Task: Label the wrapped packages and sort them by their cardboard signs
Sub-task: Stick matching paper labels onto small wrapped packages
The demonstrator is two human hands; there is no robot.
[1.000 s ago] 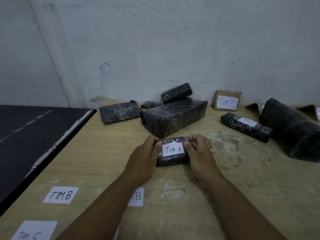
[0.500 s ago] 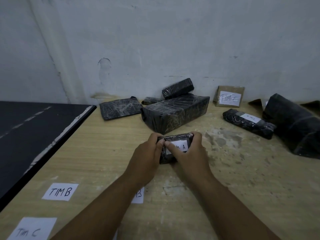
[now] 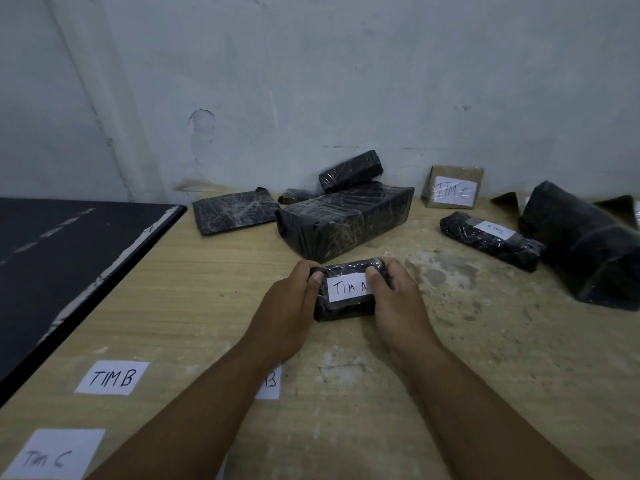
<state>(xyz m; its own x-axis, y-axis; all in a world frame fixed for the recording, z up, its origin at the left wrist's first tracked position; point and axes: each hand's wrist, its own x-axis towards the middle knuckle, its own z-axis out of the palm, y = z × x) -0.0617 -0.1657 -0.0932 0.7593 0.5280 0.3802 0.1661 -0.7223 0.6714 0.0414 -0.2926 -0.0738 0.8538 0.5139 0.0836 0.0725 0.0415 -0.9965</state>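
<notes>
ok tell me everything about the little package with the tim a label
The small package is a rounded block wrapped in black plastic under glossy clear film. A white paper label reading TIM A faces the camera. The left hand and right hand grip its ends, thumbs on the label's edges. It is down at the wooden table.

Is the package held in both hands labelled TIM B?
No, the white label on the small package gripped by the left hand and right hand reads TIM A.
</notes>
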